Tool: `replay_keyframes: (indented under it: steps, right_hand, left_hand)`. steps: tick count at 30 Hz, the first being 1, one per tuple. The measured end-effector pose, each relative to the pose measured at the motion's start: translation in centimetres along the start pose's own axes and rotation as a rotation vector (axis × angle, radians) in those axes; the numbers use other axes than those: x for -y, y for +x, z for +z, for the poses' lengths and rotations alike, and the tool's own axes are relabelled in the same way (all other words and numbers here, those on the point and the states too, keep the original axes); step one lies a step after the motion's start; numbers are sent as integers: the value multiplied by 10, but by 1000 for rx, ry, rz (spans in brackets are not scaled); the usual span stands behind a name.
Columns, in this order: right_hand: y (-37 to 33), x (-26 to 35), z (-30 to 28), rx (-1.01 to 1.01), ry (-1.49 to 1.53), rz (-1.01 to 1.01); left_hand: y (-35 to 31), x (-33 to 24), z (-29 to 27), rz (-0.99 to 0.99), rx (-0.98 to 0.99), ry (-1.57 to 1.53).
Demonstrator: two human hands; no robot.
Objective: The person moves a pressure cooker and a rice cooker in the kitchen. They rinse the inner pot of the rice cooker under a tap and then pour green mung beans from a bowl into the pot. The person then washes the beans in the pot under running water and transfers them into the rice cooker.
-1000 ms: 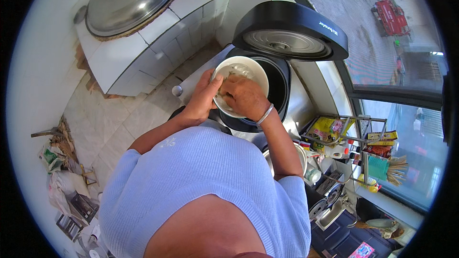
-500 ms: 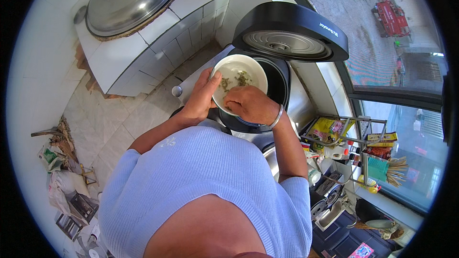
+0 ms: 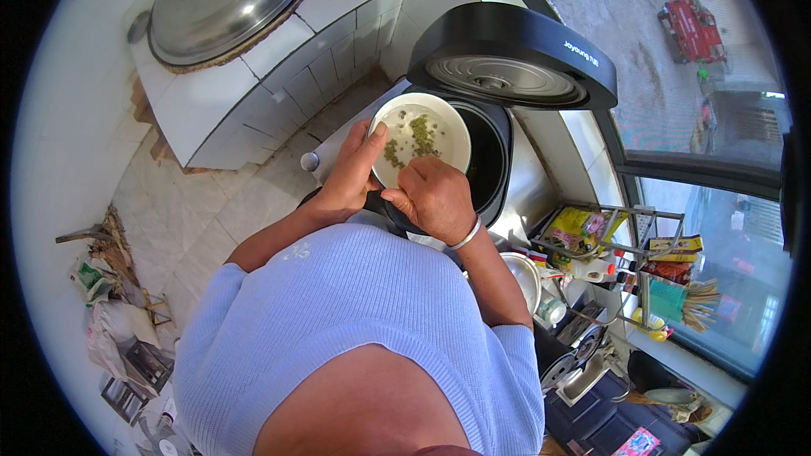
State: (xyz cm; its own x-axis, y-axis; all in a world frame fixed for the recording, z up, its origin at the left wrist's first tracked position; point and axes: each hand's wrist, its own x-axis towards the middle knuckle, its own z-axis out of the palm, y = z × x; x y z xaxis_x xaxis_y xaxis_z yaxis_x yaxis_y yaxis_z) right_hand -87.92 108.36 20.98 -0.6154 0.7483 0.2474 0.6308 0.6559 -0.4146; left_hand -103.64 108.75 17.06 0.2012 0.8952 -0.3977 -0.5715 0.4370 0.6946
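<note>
A white bowl [image 3: 456, 131] holds clear water with small green beans [image 3: 422, 131] clustered on its bottom. My left hand [image 3: 355, 165] grips the bowl's left side, its thumb over the rim. At the near right rim, my right hand [image 3: 435, 194] is closed with its fingers bent over the edge and its thumb outside; its fingertips are hidden. The bowl is above the left part of an electric cooker's dark inner pot [image 3: 486, 156]. Behind it, the black cooker lid [image 3: 507, 59] stands raised.
Under the cooker is a metal countertop [image 3: 532, 190]. A large domed metal lid [image 3: 232, 4] covers a tiled stove at the far left. To the right, a wire rack [image 3: 591, 232] carries packets and bottles near the window. A metal bowl [image 3: 525, 279] lies beside my right forearm.
My right hand has drawn back from inside the bowl to its near right rim. More of the green beans now shows, and they are spread differently.
</note>
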Motion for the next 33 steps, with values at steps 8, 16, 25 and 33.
replay_keyframes:
  steps: [8, 16, 25, 33]
  right_hand:
    - [-6, -8, -7, -116, 23, 46]
    - [-45, -54, 7, -667, 283, 486]
    - [-55, -70, 28, -341, -9, 482]
    - [-1, -11, -32, -303, 115, 222]
  left_hand:
    - [-1, -3, 3, -42, 35, 32]
    - [-3, -5, 3, -40, -3, 52]
    - [-5, -9, 3, -20, 1, 34]
    - [-5, -3, 0, -31, -5, 69]
